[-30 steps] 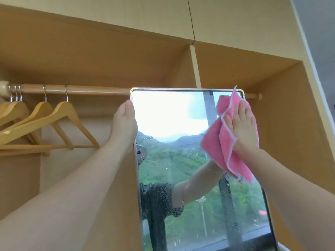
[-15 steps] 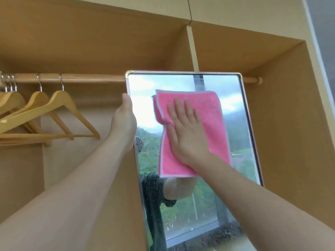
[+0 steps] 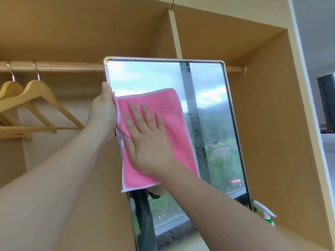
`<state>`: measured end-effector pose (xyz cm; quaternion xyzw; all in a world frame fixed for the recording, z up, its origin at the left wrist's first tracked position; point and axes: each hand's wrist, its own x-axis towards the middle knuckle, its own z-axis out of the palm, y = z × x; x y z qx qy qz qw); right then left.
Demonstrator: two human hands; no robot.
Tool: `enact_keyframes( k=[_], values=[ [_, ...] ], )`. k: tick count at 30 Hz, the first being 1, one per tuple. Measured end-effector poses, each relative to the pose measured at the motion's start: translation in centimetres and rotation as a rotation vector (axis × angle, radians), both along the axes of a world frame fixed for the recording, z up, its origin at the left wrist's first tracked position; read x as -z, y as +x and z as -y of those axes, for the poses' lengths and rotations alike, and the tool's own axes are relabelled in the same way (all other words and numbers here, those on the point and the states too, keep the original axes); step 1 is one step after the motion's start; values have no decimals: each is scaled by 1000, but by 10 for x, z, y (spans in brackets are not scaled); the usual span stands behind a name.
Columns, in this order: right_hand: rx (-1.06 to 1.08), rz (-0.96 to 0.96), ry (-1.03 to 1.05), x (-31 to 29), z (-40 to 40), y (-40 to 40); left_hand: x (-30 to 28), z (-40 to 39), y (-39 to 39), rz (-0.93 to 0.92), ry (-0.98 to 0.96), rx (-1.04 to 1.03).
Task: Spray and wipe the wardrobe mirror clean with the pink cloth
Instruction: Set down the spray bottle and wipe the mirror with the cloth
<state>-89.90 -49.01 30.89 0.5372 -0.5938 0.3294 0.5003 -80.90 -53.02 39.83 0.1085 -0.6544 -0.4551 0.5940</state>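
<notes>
The wardrobe mirror (image 3: 208, 98) stands tilted inside the wooden wardrobe, in a silver frame with gold corners. It reflects sky, green hills and a window bar. My right hand (image 3: 146, 140) lies flat, fingers spread, pressing the pink cloth (image 3: 168, 113) against the left half of the glass. The cloth's left edge reaches the frame. My left hand (image 3: 104, 113) grips the mirror's left edge beside the cloth. Droplets speckle the glass to the right of the cloth. A white and green spray bottle (image 3: 263, 212) peeks out behind the mirror's lower right corner.
A wooden rail (image 3: 54, 67) runs behind the mirror's top. Wooden hangers (image 3: 36, 102) hang at the left. The wardrobe's right side panel (image 3: 272, 124) stands close to the mirror. A room doorway shows at the far right.
My right hand has slid the pink cloth from the mirror's upper right across to its left side and lower. The left hand keeps its hold on the left edge. The view has shifted.
</notes>
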Motion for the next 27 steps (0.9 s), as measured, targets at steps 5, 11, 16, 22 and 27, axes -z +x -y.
enact_keyframes(
  k=[5, 11, 16, 22, 27],
  values=[
    [16, 16, -14, 3, -10, -17, 2, -3, 4, 38, -59, -74],
    [105, 186, -2, 10, -41, -79, 1, -7, 4, 31, -61, -121],
    [112, 428, -115, 26, -73, -154, 3, -10, 3, 34, -71, -157],
    [36, 564, -211, 35, -72, -173, 3, -14, 4, 21, -14, -168],
    [-20, 483, -189, 53, -65, -138, 27, -13, 5, 32, 111, -140]
  ],
)
